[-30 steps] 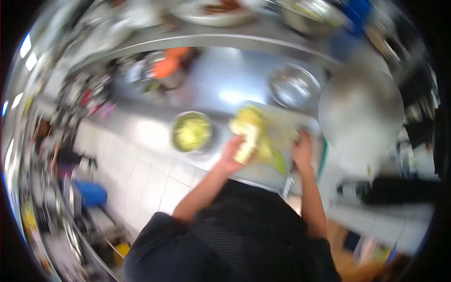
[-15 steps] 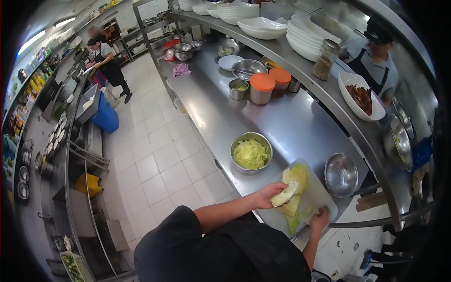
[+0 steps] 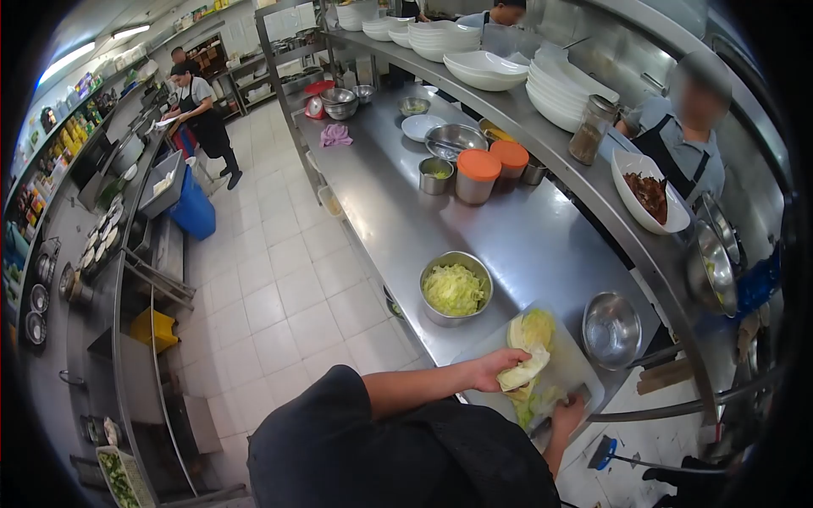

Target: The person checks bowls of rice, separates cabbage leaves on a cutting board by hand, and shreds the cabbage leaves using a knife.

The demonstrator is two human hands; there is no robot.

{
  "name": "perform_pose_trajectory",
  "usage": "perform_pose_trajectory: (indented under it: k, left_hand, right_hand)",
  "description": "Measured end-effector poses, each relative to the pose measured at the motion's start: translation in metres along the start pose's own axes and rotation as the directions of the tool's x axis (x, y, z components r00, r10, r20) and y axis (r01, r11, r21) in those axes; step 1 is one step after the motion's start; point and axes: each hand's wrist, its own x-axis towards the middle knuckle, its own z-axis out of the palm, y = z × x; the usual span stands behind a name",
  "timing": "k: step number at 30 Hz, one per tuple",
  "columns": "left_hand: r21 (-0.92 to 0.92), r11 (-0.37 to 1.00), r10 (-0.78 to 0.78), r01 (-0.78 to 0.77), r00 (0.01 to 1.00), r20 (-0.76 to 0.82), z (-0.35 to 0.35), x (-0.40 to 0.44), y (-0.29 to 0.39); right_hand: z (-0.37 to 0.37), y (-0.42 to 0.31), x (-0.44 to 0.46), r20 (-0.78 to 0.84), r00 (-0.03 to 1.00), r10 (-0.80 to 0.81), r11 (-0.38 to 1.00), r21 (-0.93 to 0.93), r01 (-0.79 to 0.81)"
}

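My left hand (image 3: 500,370) is closed around a pale lettuce piece (image 3: 523,371) above the white cutting board (image 3: 579,372). A larger yellow-green lettuce chunk (image 3: 533,328) lies on the board just beyond it. Nearer my body, loose lettuce leaves (image 3: 523,408) rest on the board. My right hand (image 3: 569,412) has its fingers curled at the board's near right edge, beside some leaf bits; what it grips is hidden. Shredded lettuce (image 3: 457,289) fills a steel bowl (image 3: 427,306) to the left of the board.
An empty-looking steel bowl (image 3: 611,330) stands right of the board. Orange-lidded tubs (image 3: 478,176) and small steel pots are farther along the steel counter (image 3: 398,229). A shelf above carries white dishes (image 3: 486,71). One co-worker (image 3: 677,144) stands behind it, another (image 3: 199,114) across the aisle.
The view has shifted slightly. My left hand still holds the lettuce piece, now turned a little and lying more level. My right hand stays near the board's edge, with leaf bits beside its fingers.
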Motion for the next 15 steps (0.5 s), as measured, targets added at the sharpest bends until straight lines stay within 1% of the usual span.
perform_pose_trajectory:
  k: [1, 2, 3, 4, 5, 6, 7, 8, 10, 11, 12, 13, 14, 15]
  left_hand:
    - [0.003, 1.0, 0.002, -0.002, 1.0, 0.001, 0.002, 0.001, -0.001]
    - [-0.01, 1.0, 0.008, -0.008, 0.999, -0.05, 0.004, 0.003, -0.003]
    - [-0.024, 1.0, 0.014, -0.016, 0.995, -0.102, 0.005, 0.004, -0.003]
    - [-0.026, 0.999, 0.017, -0.02, 0.995, -0.102, 0.001, 0.004, -0.003]
    - [-0.001, 1.0, 0.005, -0.006, 0.998, -0.062, -0.003, 0.003, -0.002]
    - [0.023, 1.0, -0.009, 0.01, 1.0, -0.024, -0.006, 0.002, -0.003]
    - [0.019, 1.0, -0.011, 0.011, 1.0, -0.026, -0.006, 0.0, -0.002]
    - [0.009, 1.0, -0.002, 0.002, 1.0, -0.013, -0.007, -0.003, -0.001]
    - [-0.006, 1.0, 0.001, -0.001, 1.0, -0.002, -0.007, -0.003, -0.002]
    - [-0.014, 1.0, -0.004, 0.004, 1.0, -0.005, -0.009, -0.002, -0.003]
    - [-0.021, 1.0, -0.011, 0.011, 1.0, -0.009, -0.01, -0.001, -0.004]
    - [-0.023, 1.0, -0.02, 0.019, 1.0, -0.013, -0.011, -0.001, -0.006]
    - [-0.019, 1.0, -0.02, 0.02, 1.0, -0.006, -0.011, -0.001, -0.008]
    - [-0.014, 1.0, -0.022, 0.022, 1.0, 0.002, -0.01, 0.001, -0.009]
  right_hand:
    - [0.003, 0.005, -0.001, -0.046, 0.999, -0.009, 0.999, 0.033, 0.01]
    - [0.003, 0.011, -0.002, -0.046, 0.999, -0.012, 0.999, 0.035, 0.014]
    - [-0.003, 0.013, -0.004, -0.044, 0.998, -0.035, 0.994, 0.098, 0.039]
    - [-0.012, 0.008, -0.007, -0.044, 0.997, -0.057, 0.985, 0.159, 0.063]
    - [-0.022, 0.003, -0.015, -0.042, 0.997, -0.058, 0.985, 0.158, 0.064]
    - [-0.037, -0.013, -0.028, 0.037, 0.974, 0.223, 0.895, 0.388, -0.219]
    - [-0.045, -0.022, -0.036, 0.177, 0.87, 0.461, 0.677, 0.563, -0.473]
    - [-0.049, -0.015, -0.043, 0.18, 0.867, 0.465, 0.677, 0.559, -0.479]
    - [-0.062, 0.015, -0.065, 0.102, 0.833, 0.543, 0.488, 0.769, -0.412]
    - [-0.069, 0.026, -0.072, 0.104, 0.829, 0.549, 0.487, 0.767, -0.418]
    - [-0.077, 0.035, -0.078, 0.017, 0.746, 0.666, 0.358, 0.87, -0.339]
    - [-0.083, 0.048, -0.086, -0.046, 0.632, 0.774, 0.238, 0.945, -0.223]
    - [-0.086, 0.073, -0.102, -0.047, 0.625, 0.779, 0.237, 0.945, -0.225]
    - [-0.082, 0.115, -0.124, -0.472, 0.738, 0.482, 0.813, 0.556, -0.175]
